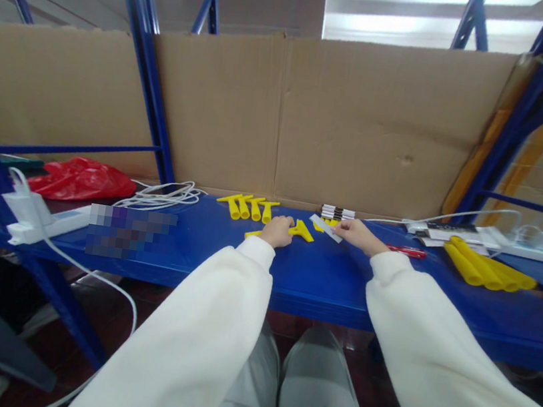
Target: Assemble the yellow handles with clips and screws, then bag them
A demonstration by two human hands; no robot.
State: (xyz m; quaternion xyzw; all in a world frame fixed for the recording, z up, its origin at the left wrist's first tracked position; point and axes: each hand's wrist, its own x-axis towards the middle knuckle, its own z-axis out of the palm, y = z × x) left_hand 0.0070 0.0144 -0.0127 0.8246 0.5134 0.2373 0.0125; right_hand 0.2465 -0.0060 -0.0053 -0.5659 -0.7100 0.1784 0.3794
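Observation:
My left hand is closed round a yellow T-shaped plastic piece, whose wide end sticks out to the right and whose thin end shows at the left. In my right hand a flat whitish strip is pinched at its right end, slanting up to the left. Several similar yellow T-shaped pieces lie in a row just left of my left hand. Behind the strip sits a stack of small white-and-black pieces, with bits of yellow below it.
A red pen-like object and several yellow tubes lie on the blue tabletop to the right. On the left are a red plastic bag, coiled white cable and a power strip. Cardboard stands behind.

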